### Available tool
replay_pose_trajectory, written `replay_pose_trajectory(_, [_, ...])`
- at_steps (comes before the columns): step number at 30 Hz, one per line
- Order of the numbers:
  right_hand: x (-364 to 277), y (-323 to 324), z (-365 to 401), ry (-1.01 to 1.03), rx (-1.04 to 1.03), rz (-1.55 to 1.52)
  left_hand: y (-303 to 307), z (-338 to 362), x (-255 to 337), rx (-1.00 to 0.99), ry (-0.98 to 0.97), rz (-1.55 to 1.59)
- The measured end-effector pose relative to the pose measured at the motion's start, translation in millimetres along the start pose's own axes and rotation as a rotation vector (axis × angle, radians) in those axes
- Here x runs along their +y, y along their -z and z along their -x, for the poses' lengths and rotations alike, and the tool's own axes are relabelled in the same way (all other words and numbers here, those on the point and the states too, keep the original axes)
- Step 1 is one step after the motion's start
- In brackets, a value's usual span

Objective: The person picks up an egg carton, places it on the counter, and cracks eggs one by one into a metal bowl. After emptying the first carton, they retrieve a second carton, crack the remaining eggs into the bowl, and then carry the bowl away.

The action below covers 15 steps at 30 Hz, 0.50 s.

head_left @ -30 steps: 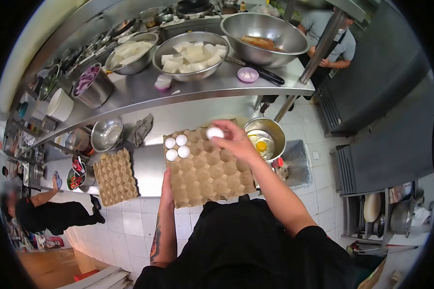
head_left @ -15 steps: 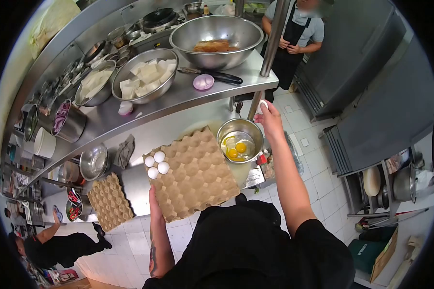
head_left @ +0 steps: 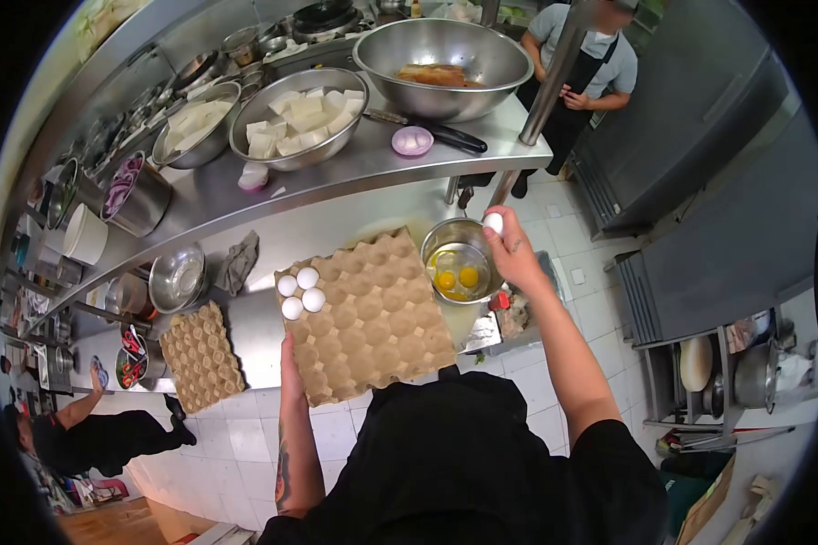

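On the upper shelf at the left, a steel pot (head_left: pixel 145 204) holds sliced red onion, and further along a wide bowl (head_left: pixel 311 160) is heaped with white cubes. Below, an empty carton (head_left: pixel 200 357) lies on the counter. The left hand (head_left: pixel 291 356) grips the near edge of the egg tray (head_left: pixel 382 318), fingers tucked beneath it and hidden. Four white eggs (head_left: pixel 300 292) sit in its far left corner (every other cup is bare). Just right of the tray, a small steel bowl (head_left: pixel 433 240) contains two yolks in clear white. The right hand (head_left: pixel 516 256) pinches an egg (head_left: pixel 493 222) between its fingertips, right at the bowl's far right rim. Top right, a large bowl (head_left: pixel 486 45) holds something brown. Half a second ago that egg was held higher and clear of the bowl, near the shelf post. The yolks in the bowl and the four eggs in the tray are unchanged.
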State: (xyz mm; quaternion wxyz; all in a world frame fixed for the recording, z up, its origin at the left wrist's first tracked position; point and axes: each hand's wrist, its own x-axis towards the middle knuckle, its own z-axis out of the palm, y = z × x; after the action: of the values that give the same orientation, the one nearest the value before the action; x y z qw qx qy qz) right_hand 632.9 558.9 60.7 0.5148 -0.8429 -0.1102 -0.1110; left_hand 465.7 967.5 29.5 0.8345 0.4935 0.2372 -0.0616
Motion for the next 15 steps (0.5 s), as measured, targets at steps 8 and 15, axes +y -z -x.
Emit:
replay_pose_trajectory(8, [-35,7,4,0.097,-0.094,0.401,5,-3,-4,-0.020,-0.010,0.022])
replay_pose_trajectory(15, [-41,3,3,0.142,-0.224,0.826,15,-8,-10,-0.030,0.006,0.026])
